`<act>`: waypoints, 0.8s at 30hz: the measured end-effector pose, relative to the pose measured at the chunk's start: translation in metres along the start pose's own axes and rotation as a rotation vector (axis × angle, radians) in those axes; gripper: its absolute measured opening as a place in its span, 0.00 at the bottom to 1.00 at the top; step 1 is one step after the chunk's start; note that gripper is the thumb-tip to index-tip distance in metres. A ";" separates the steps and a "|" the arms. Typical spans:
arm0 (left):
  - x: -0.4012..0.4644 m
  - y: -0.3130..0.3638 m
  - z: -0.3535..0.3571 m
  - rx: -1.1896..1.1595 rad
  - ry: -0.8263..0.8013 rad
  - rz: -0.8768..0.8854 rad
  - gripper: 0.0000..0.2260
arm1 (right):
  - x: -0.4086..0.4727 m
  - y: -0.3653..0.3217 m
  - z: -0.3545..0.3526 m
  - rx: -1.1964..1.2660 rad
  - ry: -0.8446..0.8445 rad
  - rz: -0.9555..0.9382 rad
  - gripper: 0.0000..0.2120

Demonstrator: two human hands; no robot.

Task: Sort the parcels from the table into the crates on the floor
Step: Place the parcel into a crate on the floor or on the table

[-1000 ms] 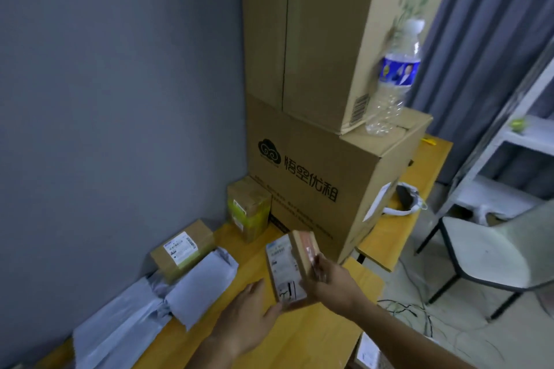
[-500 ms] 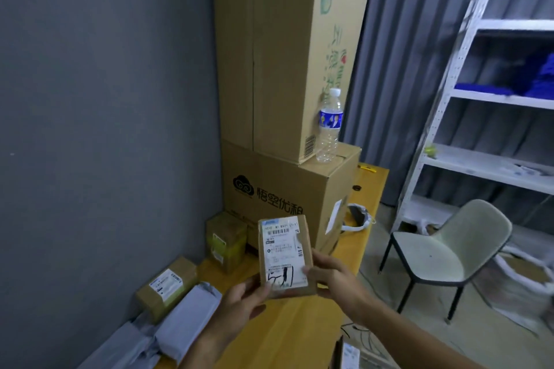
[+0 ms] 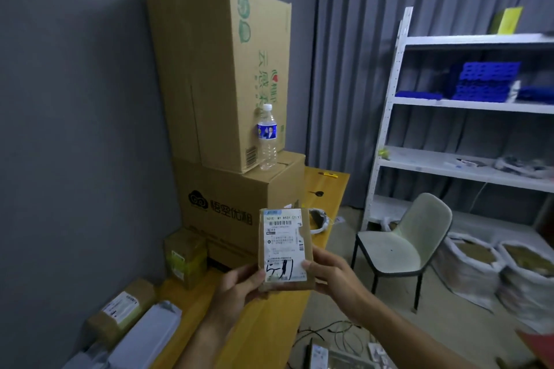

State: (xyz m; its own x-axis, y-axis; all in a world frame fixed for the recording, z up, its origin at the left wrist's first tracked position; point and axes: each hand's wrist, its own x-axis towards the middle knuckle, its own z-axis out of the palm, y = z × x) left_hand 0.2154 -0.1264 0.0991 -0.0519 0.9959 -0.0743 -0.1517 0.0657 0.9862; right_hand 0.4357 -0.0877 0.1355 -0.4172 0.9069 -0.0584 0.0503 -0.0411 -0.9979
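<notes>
I hold the small brown cardboard parcel with a white shipping label [image 3: 284, 252] upright above the yellow wooden table [image 3: 269, 332], left hand [image 3: 239, 290] and right hand [image 3: 332, 275] pinching its lower edges, label facing me, presumably to read which crate it belongs in.

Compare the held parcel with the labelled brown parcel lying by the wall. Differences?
The held parcel is up in both hands, left hand and right hand, while the wall parcel lies on the table. The held one stands upright, label facing the camera; the wall one lies flat, label up. Both are brown cardboard with white labels.
</notes>
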 end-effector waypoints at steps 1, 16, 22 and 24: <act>0.001 -0.002 0.014 0.014 -0.012 0.006 0.15 | -0.009 0.000 -0.013 0.004 0.015 -0.009 0.20; -0.009 -0.031 0.217 0.043 -0.188 0.006 0.10 | -0.126 0.030 -0.175 0.082 0.252 -0.021 0.20; -0.007 -0.060 0.276 0.062 -0.236 -0.058 0.10 | -0.161 0.053 -0.224 0.150 0.329 0.026 0.19; -0.008 -0.070 0.290 0.070 -0.242 -0.083 0.09 | -0.168 0.062 -0.235 0.174 0.347 0.048 0.19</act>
State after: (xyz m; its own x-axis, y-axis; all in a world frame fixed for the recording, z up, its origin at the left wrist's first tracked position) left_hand 0.5123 -0.1211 0.0739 0.1967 0.9723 -0.1264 -0.0766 0.1437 0.9866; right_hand 0.7224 -0.1439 0.0900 -0.0854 0.9889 -0.1220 -0.1046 -0.1307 -0.9859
